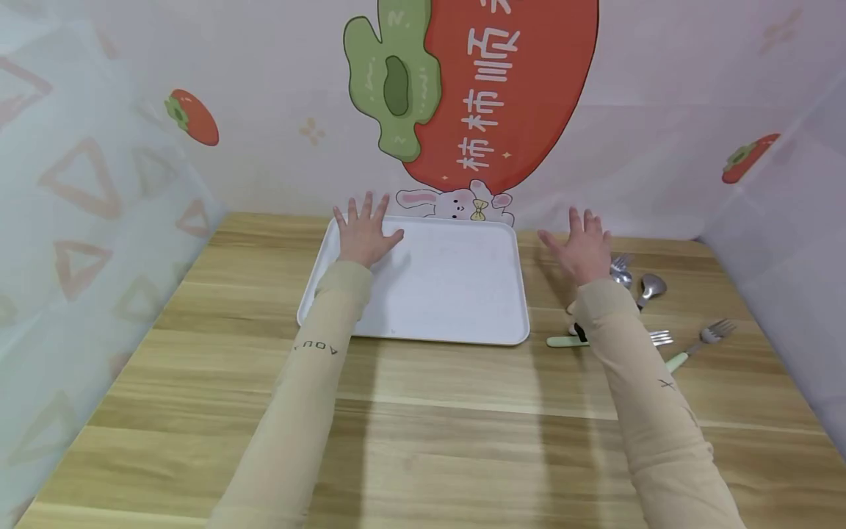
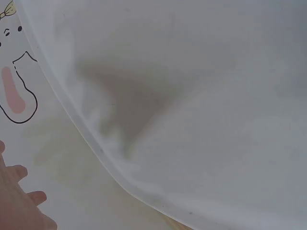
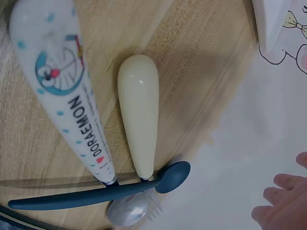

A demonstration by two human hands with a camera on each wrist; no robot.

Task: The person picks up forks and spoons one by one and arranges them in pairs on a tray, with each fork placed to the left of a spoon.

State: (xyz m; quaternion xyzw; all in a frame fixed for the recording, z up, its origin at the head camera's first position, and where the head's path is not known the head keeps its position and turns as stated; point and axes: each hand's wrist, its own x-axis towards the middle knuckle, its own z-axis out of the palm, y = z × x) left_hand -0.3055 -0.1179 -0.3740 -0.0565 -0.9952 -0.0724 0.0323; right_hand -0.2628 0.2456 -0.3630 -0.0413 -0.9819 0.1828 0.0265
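A white tray (image 1: 456, 283) lies on the wooden table against the back wall. My left hand (image 1: 363, 234), fingers spread, is over the tray's back left corner; in the left wrist view the hand (image 2: 19, 201) shows at the lower left beside the tray's rim (image 2: 93, 143), holding nothing. Right of the tray, my right hand (image 1: 583, 248) hovers with spread fingers, empty, near the cutlery. The right wrist view has that hand (image 3: 288, 201) at the lower right, apart from a Doraemon handle (image 3: 67, 91), a cream handle (image 3: 139, 110) and a dark blue spoon (image 3: 172, 177).
On the right of the table (image 1: 436, 441) lie a spoon (image 1: 652, 285), a fork with a pale green handle (image 1: 714, 332) and another pale green handle (image 1: 560, 342), partly under my right sleeve. Printed sheets cover the back wall (image 1: 277, 169) and both sides.
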